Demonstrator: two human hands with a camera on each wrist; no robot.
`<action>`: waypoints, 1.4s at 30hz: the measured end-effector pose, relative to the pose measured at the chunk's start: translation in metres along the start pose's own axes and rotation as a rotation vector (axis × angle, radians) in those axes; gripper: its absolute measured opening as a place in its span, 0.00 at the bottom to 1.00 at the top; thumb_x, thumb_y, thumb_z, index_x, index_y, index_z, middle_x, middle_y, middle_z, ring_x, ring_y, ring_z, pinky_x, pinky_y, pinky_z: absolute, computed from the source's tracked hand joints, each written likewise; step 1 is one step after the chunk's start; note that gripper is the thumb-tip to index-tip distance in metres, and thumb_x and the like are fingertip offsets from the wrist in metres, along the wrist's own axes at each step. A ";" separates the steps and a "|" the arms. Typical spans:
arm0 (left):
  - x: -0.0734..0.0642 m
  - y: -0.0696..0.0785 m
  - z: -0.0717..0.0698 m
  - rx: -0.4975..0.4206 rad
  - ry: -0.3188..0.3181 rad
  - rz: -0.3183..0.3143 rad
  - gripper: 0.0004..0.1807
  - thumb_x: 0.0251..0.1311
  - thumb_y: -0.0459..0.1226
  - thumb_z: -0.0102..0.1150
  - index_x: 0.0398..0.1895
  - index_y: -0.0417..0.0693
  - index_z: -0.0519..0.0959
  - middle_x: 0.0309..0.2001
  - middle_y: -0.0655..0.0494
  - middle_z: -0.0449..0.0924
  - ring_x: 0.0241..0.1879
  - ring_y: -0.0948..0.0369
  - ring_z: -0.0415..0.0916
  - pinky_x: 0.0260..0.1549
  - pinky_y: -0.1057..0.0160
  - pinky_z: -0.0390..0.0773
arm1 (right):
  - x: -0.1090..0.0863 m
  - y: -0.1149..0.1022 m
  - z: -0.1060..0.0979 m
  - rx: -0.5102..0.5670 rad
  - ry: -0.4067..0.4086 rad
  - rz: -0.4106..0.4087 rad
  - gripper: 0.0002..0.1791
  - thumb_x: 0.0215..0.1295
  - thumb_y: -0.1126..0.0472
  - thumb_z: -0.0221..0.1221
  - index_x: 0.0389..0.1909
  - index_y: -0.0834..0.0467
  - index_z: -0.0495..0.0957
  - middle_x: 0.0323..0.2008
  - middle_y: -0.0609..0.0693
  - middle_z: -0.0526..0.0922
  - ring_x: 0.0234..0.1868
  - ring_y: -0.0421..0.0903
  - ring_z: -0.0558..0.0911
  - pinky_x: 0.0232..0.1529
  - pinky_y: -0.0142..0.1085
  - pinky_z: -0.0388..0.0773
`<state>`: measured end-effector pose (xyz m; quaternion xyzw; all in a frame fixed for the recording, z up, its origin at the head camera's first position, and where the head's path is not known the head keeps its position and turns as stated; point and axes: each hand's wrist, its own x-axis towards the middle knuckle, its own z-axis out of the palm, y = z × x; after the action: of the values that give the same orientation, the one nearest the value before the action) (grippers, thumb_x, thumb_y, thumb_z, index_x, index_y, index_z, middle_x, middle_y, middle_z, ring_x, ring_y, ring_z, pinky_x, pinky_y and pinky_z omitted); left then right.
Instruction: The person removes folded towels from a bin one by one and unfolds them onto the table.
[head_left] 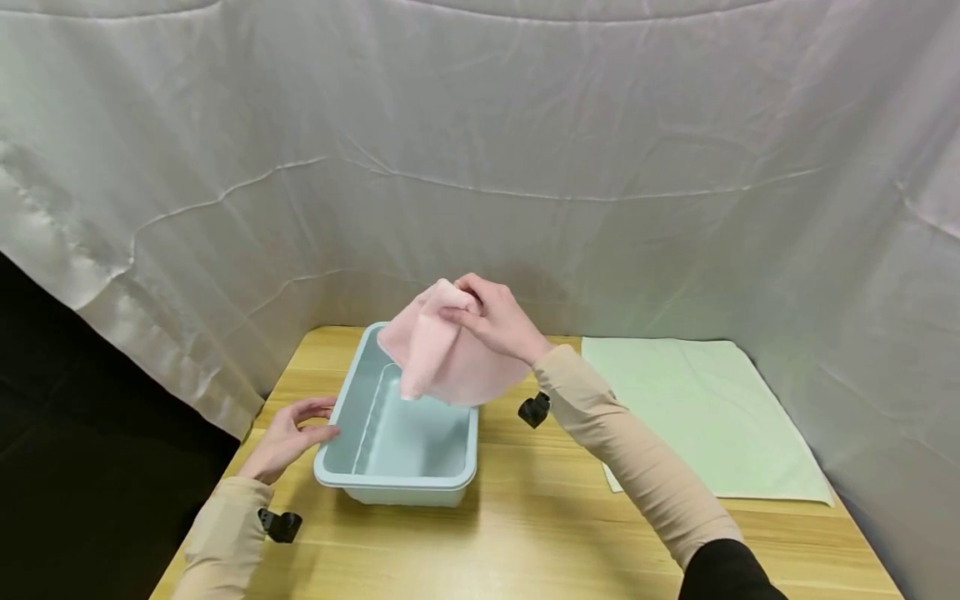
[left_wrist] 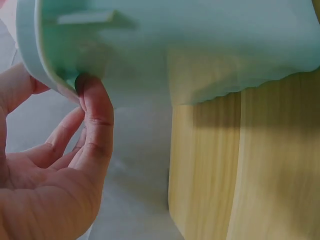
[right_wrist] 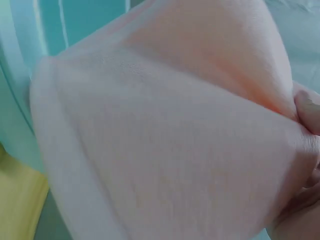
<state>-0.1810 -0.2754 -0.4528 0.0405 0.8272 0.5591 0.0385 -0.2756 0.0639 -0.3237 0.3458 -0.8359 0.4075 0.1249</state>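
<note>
A pale blue plastic basin (head_left: 397,482) stands on the wooden table, left of the middle. My left hand (head_left: 288,437) pinches its left rim; the left wrist view shows one fingertip (left_wrist: 92,92) tucked under the rim's outer lip. Over the far right part of the basin hangs a pink towel (head_left: 450,358), bunched at the top and spreading loosely below. The thumb and fingers of my right hand (head_left: 498,317) pinch its upper edge. In the right wrist view the towel (right_wrist: 165,150) fills most of the picture and hides much of the basin (right_wrist: 90,22).
A light green towel (head_left: 697,417) lies spread flat on the right side of the wooden table (head_left: 517,533). Grey curtain fabric (head_left: 525,150) rises behind the table and along both sides. At the left is a dark area beyond the table edge.
</note>
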 end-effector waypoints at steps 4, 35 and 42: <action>-0.002 -0.004 -0.013 0.017 0.029 -0.002 0.29 0.61 0.29 0.65 0.64 0.24 0.70 0.56 0.32 0.78 0.44 0.76 0.76 0.41 0.73 0.80 | 0.001 -0.002 -0.008 0.083 0.009 0.061 0.13 0.63 0.58 0.68 0.44 0.60 0.80 0.37 0.54 0.83 0.35 0.45 0.75 0.37 0.30 0.70; 0.004 -0.028 -0.095 0.211 0.286 -0.051 0.25 0.64 0.29 0.61 0.58 0.17 0.70 0.28 0.87 0.73 0.30 0.82 0.72 0.28 0.77 0.77 | -0.024 0.036 0.008 0.411 -0.033 0.332 0.15 0.64 0.62 0.66 0.49 0.65 0.80 0.46 0.60 0.84 0.36 0.41 0.82 0.38 0.30 0.81; 0.010 -0.030 -0.100 0.203 0.318 -0.068 0.24 0.63 0.28 0.61 0.57 0.17 0.72 0.26 0.87 0.73 0.29 0.82 0.72 0.28 0.78 0.77 | -0.045 0.065 0.035 0.520 -0.053 0.436 0.16 0.66 0.64 0.64 0.52 0.66 0.79 0.50 0.61 0.83 0.40 0.42 0.85 0.41 0.32 0.84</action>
<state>-0.2022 -0.3776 -0.4439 -0.0729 0.8760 0.4704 -0.0783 -0.2846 0.0860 -0.4063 0.1897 -0.7612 0.6151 -0.0793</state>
